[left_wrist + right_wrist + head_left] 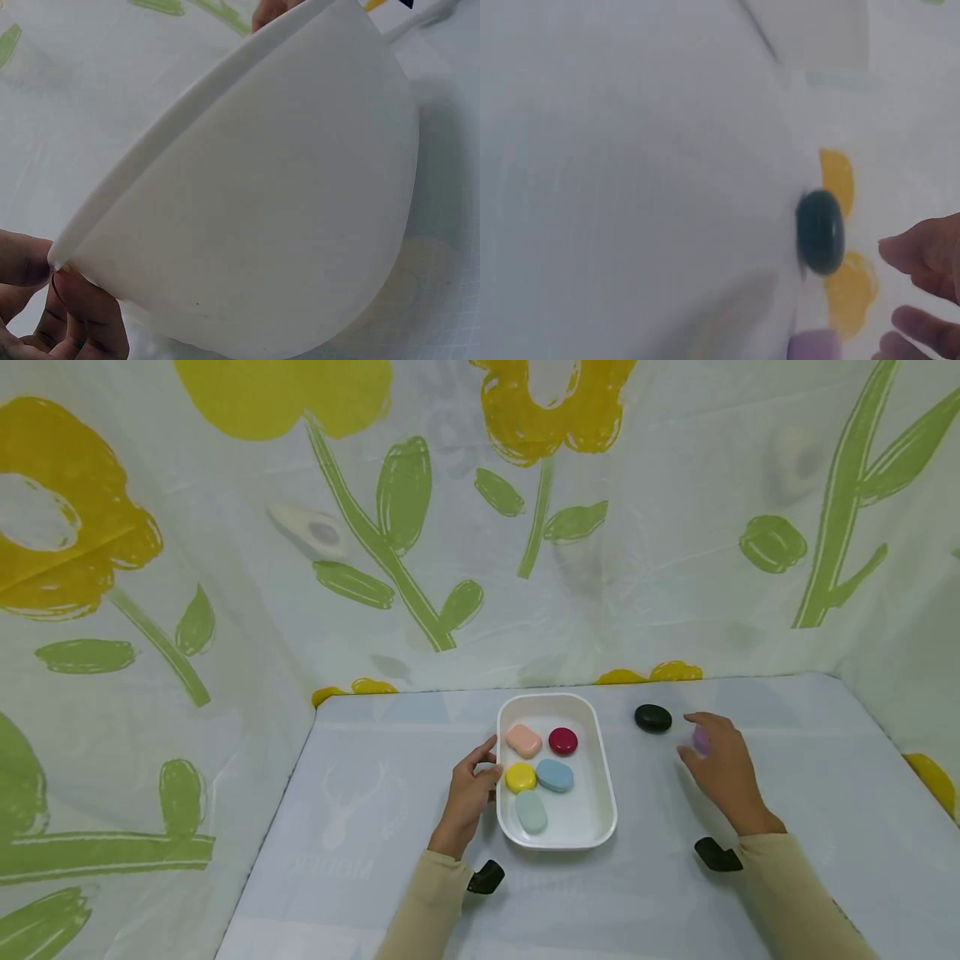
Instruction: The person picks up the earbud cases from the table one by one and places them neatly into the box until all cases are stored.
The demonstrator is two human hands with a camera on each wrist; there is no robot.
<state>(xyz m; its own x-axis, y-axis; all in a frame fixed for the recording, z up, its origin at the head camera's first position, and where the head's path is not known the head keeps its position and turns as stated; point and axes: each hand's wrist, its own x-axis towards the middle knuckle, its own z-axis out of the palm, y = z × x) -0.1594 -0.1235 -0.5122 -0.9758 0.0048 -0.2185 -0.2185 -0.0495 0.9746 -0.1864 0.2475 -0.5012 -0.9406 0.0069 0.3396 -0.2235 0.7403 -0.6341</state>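
Observation:
A white tray (596,810) lies on the table, and my left hand (467,792) pinches its left rim between thumb and finger. The left wrist view shows the tray's outer wall (262,195) close up. Inside are several smooth, pebble-like pieces: peach (523,741), dark red (563,742), yellow (521,777), blue (555,775) and pale green (531,812). To the tray's right, my right hand (723,772) hovers with thumb and fingers spread over a purple piece (702,740), which it partly hides. Just left of those fingertips sits a black, oval piece (653,718).
The pale table (360,893) ends at a flower-printed cloth wall (525,635) behind and on both sides. Black straps or mounts (487,877) stick out at both wrists.

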